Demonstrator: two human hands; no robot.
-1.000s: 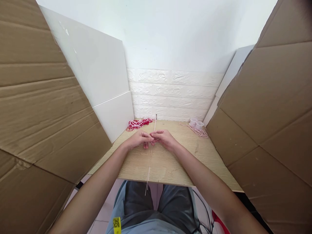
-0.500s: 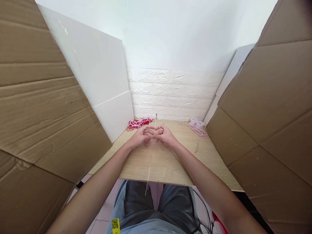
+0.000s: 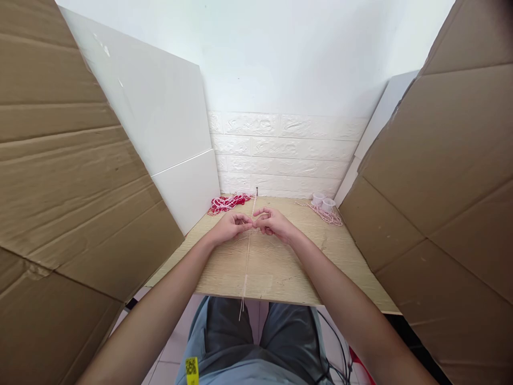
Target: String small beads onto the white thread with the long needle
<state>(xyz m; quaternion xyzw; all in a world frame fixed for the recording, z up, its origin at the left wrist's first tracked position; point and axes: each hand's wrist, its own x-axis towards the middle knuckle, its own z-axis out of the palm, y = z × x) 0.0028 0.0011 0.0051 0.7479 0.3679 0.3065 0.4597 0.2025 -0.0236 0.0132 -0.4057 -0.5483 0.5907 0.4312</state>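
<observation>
A thin pale cord (image 3: 248, 259) runs from a small dark nail (image 3: 257, 190) at the back of the table down over the front edge, where its ends hang. Both hands meet at this cord near the middle of the board. My left hand (image 3: 233, 225) pinches a fine strand of cord just left of it, thumb against forefinger. My right hand (image 3: 273, 223) pinches at the same spot from the right, its forefinger curved above. Loose thin strands stick out under both hands. The exact crossing of the strands is hidden by the fingertips.
A bundle of red and pink-white cord (image 3: 228, 203) lies at the back left. At the back right are two small clear cups (image 3: 327, 205) and a loose pink cord hank (image 3: 329, 216). Tall cardboard panels (image 3: 80, 176) flank the wooden table (image 3: 288, 272); a white brick-patterned wall closes the back.
My left fingers have folded from a spread arch into a closer pinch. My right hand has shifted slightly right, and its fingers have curled in. The long cord stays in place.
</observation>
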